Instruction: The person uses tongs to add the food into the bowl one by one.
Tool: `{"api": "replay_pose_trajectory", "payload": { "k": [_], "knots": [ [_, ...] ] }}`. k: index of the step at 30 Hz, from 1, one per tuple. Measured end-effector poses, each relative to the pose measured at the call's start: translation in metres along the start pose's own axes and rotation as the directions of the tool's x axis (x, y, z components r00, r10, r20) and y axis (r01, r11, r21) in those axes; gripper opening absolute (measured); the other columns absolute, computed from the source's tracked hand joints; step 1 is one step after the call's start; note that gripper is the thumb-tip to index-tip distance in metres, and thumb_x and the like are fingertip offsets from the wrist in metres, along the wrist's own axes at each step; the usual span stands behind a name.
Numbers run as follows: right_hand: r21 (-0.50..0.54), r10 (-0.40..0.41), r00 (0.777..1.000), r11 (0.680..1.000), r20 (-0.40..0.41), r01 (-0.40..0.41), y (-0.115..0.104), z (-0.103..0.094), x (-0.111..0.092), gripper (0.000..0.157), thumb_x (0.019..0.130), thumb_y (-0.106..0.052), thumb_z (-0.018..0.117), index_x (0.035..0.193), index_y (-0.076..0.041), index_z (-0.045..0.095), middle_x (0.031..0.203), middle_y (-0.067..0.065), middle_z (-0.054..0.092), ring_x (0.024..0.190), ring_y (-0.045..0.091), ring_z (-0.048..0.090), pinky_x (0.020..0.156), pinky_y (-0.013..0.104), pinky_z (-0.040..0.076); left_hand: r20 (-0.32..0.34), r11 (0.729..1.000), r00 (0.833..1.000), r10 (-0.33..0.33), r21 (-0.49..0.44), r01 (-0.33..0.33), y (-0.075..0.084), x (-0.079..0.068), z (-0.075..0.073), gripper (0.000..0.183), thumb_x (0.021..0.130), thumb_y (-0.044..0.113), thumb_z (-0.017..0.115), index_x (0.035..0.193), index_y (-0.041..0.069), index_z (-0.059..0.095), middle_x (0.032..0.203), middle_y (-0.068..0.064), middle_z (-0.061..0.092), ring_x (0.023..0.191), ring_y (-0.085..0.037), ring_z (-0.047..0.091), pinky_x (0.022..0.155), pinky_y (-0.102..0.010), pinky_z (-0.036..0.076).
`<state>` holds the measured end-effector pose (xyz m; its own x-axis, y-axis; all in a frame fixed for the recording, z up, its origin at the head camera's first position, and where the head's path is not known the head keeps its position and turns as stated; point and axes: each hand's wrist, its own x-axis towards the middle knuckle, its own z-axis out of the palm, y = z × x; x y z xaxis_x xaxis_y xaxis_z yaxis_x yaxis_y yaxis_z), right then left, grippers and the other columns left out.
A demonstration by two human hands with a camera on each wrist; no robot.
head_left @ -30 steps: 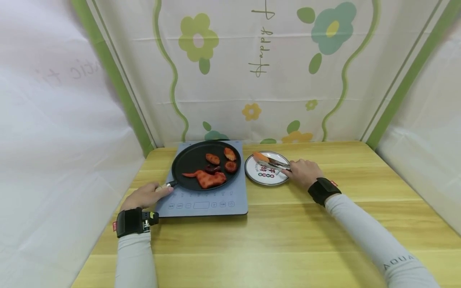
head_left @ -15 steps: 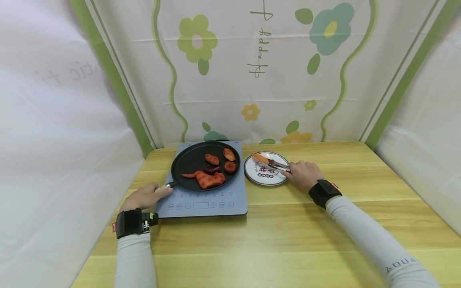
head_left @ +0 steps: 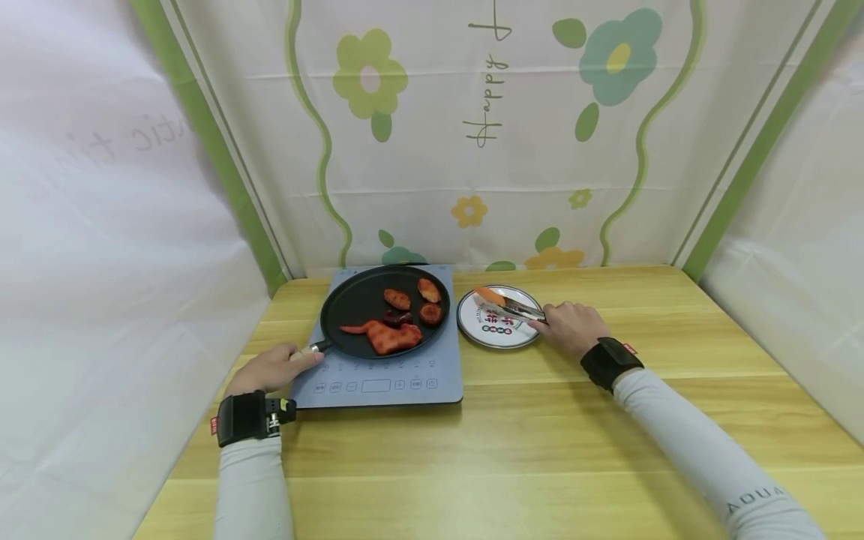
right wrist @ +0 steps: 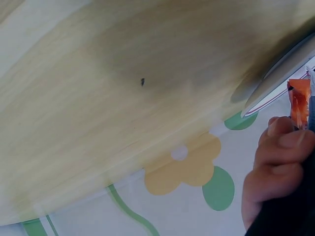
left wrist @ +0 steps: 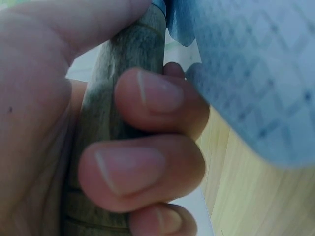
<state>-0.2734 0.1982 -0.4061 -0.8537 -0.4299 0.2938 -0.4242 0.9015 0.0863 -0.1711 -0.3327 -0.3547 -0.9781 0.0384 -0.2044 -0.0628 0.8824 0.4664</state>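
Note:
In the head view my left hand [head_left: 273, 367] grips the wooden handle [head_left: 307, 351] of a black frying pan [head_left: 351, 300]. The left wrist view shows the fingers curled round that handle [left wrist: 125, 54]. Several pieces of reddish-brown food lie in the pan, among them a large flat red piece [head_left: 391, 337] and a round slice [head_left: 431, 313]. My right hand [head_left: 574, 328] holds metal tongs [head_left: 520, 309] over a white plate [head_left: 482, 328] with a dark rim and red lettering. An orange piece [head_left: 489, 295] is at the tongs' tips, over the plate's far left part.
Under the pan is a flat grey-blue induction cooker [head_left: 445, 375] with touch buttons along its front. Both cooker and plate stand on a wooden table [head_left: 513, 450], towards its back edge. Behind hangs a white curtain [head_left: 432, 165] with printed flowers; white cloth also closes both sides.

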Motion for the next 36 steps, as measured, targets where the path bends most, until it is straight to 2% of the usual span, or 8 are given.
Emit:
{"api": "replay_pose_trajectory", "payload": {
  "k": [21, 36],
  "knots": [
    [-0.036, -0.018, 0.999, 0.999, -0.04, 0.016, 0.0, -0.009, -0.001, 0.043, 0.094, -0.049, 0.054, 0.076, -0.01, 0.051, 0.059, 0.0, 0.042, 0.049, 0.016, 0.042, 0.044, 0.035, 0.035, 0.001, 1.0, 1.0, 0.018, 0.007, -0.018, 0.0, -0.001, -0.002, 0.056, 0.091, 0.062, 0.049, 0.092, 0.006, 0.051, 0.083, -0.007, 0.047, 0.075, -0.023, 0.047, 0.062, -0.035, 0.036],
    [-0.01, -0.007, 1.0, 1.0, -0.02, 0.006, -0.005, -0.024, 0.002, 0.043, 0.095, -0.051, 0.051, 0.076, -0.012, 0.05, 0.059, -0.001, 0.042, 0.049, 0.015, 0.042, 0.045, 0.033, 0.035, 0.0, 1.0, 1.0, -0.001, -0.004, 0.001, 0.001, -0.003, -0.001, 0.056, 0.091, 0.062, 0.05, 0.092, 0.006, 0.05, 0.08, -0.006, 0.045, 0.072, -0.023, 0.046, 0.06, -0.035, 0.035]
  ]
}}
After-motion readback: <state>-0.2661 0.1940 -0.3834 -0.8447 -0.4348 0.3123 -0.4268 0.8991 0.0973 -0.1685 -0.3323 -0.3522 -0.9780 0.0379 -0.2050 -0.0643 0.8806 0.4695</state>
